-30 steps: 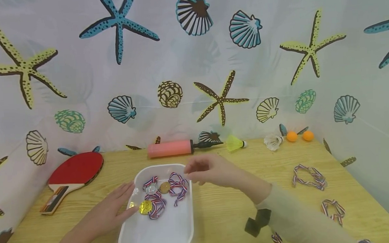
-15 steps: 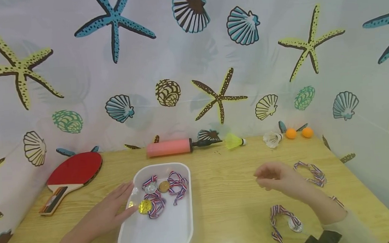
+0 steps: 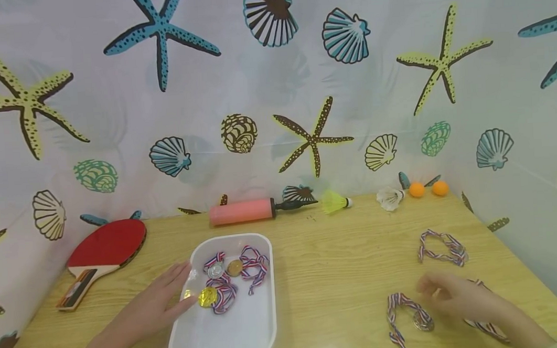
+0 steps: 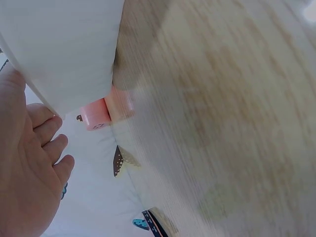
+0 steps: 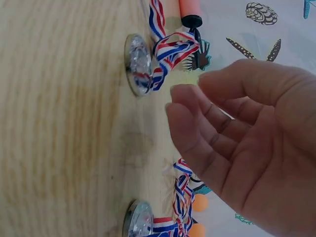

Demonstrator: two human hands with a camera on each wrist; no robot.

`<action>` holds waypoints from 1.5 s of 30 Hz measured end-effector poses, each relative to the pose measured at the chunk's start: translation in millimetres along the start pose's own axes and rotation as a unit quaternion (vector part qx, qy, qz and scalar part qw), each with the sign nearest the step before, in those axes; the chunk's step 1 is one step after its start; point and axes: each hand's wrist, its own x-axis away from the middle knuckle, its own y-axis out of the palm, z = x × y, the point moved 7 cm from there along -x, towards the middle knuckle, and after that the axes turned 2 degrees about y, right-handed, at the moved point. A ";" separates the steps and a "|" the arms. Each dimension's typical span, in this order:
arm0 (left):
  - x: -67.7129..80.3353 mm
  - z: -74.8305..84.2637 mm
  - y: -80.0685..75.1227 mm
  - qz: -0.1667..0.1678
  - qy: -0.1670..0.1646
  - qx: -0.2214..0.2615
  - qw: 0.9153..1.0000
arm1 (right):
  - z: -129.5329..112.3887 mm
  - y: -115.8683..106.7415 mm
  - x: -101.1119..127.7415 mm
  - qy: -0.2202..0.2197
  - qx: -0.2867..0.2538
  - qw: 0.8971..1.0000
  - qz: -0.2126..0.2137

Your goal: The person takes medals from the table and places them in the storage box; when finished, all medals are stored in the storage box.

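The person's left hand [image 3: 155, 304] lies flat on the wooden table [image 3: 331, 276] with its fingers straight, the fingertips touching the left rim of the white oblong plastic tray [image 3: 235, 334]. The left wrist view shows the same relaxed, empty hand [image 4: 29, 182] beside the tray's white wall [image 4: 64, 44].

Inside the tray, toward its far end, lie three medals on red, white and blue striped ribbons: a gold medal [image 3: 208, 296] nearest the left hand, a silver medal [image 3: 216, 271] beyond it and a bronze medal [image 3: 235, 267] to the right of that, their ribbons tangled together.

The right hand [image 3: 457, 296] hovers low over the near right part of the table, holding nothing, its fingers loosely curled with thumb and forefinger apart, as the right wrist view shows [image 5: 242, 148]. Just to its left lies a silver medal with a striped ribbon [image 3: 420, 320] on the bare wood, close to the fingertips but seemingly not touched, though the head view is blurred there. Another ribboned medal [image 3: 485, 327] lies partly under the hand, and a third one [image 3: 445, 246] lies farther off toward the right edge.

Along the far edge of the table lie a pink cylindrical air pump [image 3: 242, 211], a yellow-green shuttlecock [image 3: 334, 202], a white shuttlecock [image 3: 389, 198] and two orange table-tennis balls [image 3: 428, 189]. A red table-tennis bat with a wooden handle [image 3: 100, 254] lies at the left.
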 end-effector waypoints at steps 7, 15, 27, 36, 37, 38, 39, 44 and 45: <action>0.1 -2.0 0.2 0.000 -0.005 0.000 1.000 | 12.1 18.4 1.3 0.022 -0.001 0.999 -0.032; -0.4 -2.7 2.0 -0.002 -0.004 0.001 1.000 | 17.0 23.7 -3.4 0.044 0.035 0.998 -0.012; -0.9 -0.2 0.3 -0.005 -0.003 0.000 1.000 | 16.9 23.4 -6.4 0.034 0.017 0.999 -0.006; 0.0 0.3 0.4 -0.006 -0.006 0.003 1.000 | 17.1 19.7 -9.8 0.037 0.007 0.999 0.004; 0.1 -0.2 0.7 -0.006 -0.009 0.004 1.000 | 17.6 18.3 -10.0 0.035 0.007 0.999 0.007; 0.1 -0.7 0.8 -0.006 -0.011 0.004 1.000 | 17.9 16.5 -10.1 0.033 0.009 0.999 0.011; 0.2 -1.3 1.0 -0.007 -0.013 0.005 1.000 | 18.2 14.4 -10.1 0.031 0.011 0.999 0.015; 0.0 -2.5 1.2 -0.008 -0.019 0.008 1.000 | 14.4 -0.5 -10.0 0.012 0.027 0.999 0.036; 0.0 -2.4 1.5 -0.009 -0.019 0.008 1.000 | 13.1 -3.8 -9.6 0.011 0.022 0.999 0.037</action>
